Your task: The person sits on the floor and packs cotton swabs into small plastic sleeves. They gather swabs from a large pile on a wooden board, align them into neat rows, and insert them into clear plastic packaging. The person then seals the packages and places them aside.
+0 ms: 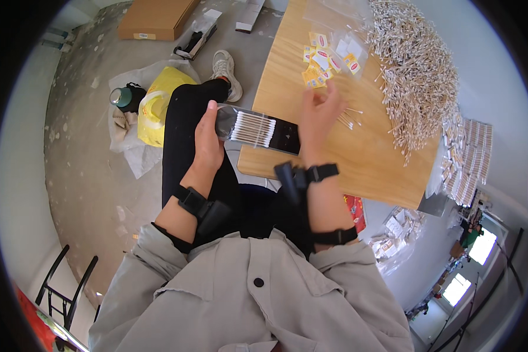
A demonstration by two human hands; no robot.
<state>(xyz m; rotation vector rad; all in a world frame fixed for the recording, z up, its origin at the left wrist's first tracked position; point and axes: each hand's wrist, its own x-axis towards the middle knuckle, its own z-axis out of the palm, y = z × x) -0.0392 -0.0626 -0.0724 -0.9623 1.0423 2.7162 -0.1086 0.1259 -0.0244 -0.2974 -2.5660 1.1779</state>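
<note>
My left hand (pixel 207 141) grips the left end of a clear plastic pack (pixel 224 122), thumb along its edge. A row of white-tipped cotton swabs (pixel 253 129) lies side by side inside it, and its right part looks black. The pack is above my lap, at the table's near left edge. My right hand (pixel 321 117) is over the table, slightly blurred, its fingers bent and apart with nothing visible between them. Close to it lie a few loose cotton swabs (pixel 349 119). Just beyond its fingertips are small yellow-and-white cards (pixel 319 61).
A large heap of cotton swabs (pixel 416 70) covers the wooden table's (pixel 358 170) right side. Stacked swab packs (pixel 468 158) stand beyond its right edge. On the floor to the left are a yellow bag (pixel 161 105), a green-lidded bottle (pixel 123 97) and a cardboard box (pixel 155 17).
</note>
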